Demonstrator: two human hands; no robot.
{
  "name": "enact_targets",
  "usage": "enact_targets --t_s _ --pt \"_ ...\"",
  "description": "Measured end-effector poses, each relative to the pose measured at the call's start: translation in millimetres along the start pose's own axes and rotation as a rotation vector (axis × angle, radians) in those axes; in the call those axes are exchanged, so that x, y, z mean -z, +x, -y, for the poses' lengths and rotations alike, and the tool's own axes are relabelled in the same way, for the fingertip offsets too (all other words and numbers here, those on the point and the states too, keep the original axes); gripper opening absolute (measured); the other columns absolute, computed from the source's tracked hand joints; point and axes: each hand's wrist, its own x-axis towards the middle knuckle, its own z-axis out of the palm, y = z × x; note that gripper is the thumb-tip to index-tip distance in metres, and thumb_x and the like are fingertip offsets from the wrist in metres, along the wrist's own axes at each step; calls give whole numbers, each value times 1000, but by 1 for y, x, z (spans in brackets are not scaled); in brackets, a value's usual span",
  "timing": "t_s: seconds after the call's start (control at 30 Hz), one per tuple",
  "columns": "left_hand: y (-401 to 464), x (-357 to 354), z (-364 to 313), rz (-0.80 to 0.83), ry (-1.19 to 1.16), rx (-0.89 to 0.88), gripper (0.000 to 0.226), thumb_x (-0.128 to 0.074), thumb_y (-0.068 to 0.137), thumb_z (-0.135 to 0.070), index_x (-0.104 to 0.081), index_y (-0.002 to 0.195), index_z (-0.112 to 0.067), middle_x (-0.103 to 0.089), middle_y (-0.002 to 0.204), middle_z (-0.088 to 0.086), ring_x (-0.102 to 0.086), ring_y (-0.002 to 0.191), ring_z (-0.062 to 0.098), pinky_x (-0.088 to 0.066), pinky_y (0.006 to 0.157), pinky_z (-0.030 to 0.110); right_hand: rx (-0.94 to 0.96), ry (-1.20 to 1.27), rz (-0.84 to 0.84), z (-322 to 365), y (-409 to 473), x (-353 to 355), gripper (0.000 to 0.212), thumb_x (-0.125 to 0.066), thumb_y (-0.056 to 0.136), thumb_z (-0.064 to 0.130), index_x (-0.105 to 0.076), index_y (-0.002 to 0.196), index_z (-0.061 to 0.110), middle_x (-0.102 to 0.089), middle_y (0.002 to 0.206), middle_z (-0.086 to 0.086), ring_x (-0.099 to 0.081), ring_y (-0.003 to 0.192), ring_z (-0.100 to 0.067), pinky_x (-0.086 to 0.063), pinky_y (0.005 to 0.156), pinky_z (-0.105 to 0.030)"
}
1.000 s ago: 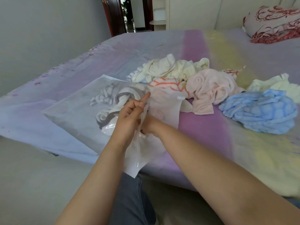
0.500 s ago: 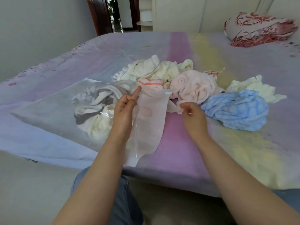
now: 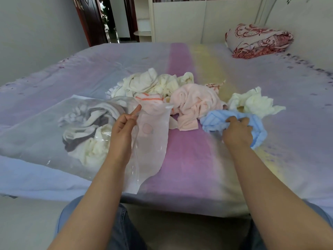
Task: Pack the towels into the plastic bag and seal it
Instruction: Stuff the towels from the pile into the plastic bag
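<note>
Bedroom scene: a bed [image 3: 183,159] in a pastel sheet carries the work, a patterned pillow [image 3: 257,40] at its far corner. Your left hand [image 3: 122,130] pinches the open mouth of the plastic bag [image 3: 153,141], forefinger extended; through the cloudy film the towels inside cannot be counted. Your right hand [image 3: 237,131] curls its fingers into one blue towel [image 3: 216,121], hiding part of it. Beside it lie one pink towel [image 3: 194,103], one pale yellow towel [image 3: 255,103], and a cream heap [image 3: 153,83] of uncertain number.
</note>
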Motion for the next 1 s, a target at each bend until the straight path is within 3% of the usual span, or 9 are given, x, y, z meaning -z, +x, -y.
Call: enact_targets --t_s 0.23,0.3,0.37,0.47,0.57,0.67,0.73,0.83,1.0 --pt "1 4 -8 3 -21 -17 21 -55 88 -26 -48 68 -25 -65 132 -5 -49 134 10 -23 119 42 458 619 -303 57 -75 44 37 -65 81 20 -57 113 36 -44 119 2 -49 107 -14 -45 83 -24" --pt "2 6 -11 -5 -40 -13 22 -52 90 -20 -46 69 -23 -64 133 -4 -51 133 11 -26 118 41 431 974 -77 71 -88 59 41 -66 81 30 -47 109 52 -50 112 15 -52 99 3 -42 83 -8" --pt "2 7 -14 -11 -69 0 23 -49 91 -15 -44 69 -21 -66 129 -4 -54 130 13 -32 113 40 311 1160 232 78 -92 66 39 -65 74 38 -47 104 56 -62 95 20 -60 87 7 -47 76 -12" --pt "-1 9 -21 -44 -28 9 24 -54 92 -13 -48 69 -20 -70 89 -10 -67 92 6 -48 84 30 467 757 615 85 -92 60 26 -62 71 37 -63 97 34 -69 86 14 -61 76 9 -45 67 -9" --pt "-5 4 -25 1 -76 1 29 -45 99 -5 -46 72 -15 -71 117 -6 -62 118 7 -48 95 25 630 402 722 111 -101 34 8 -64 76 29 -61 83 27 -63 80 15 -58 74 2 -44 61 -12" --pt "-11 4 -28 47 -90 9 27 -44 99 -6 -47 73 -14 -65 131 -2 -54 129 8 -43 104 24 481 552 585 136 -118 1 29 -61 84 32 -57 112 23 -59 113 -1 -56 105 -17 -47 88 -33" --pt "-14 6 -28 59 -54 7 24 -47 97 -11 -50 73 -14 -64 133 -2 -55 128 5 -44 98 19 344 746 770 143 -132 -11 60 -61 86 33 -35 141 29 -42 141 0 -44 125 -18 -40 105 -39" --pt "-14 13 -27 71 23 -12 24 -51 93 -18 -48 80 2 -64 134 -4 -52 131 5 -34 109 30 340 995 1115 135 -143 -23 70 -52 91 6 -18 149 23 -17 157 4 -27 138 -10 -27 114 -31" --pt "-14 19 -31 85 12 -17 21 -55 90 -26 -48 80 -8 -64 133 -5 -51 131 5 -32 111 33 597 662 464 117 -138 -27 62 -67 83 23 -38 137 33 -31 128 7 -47 109 -12 -43 90 -27"
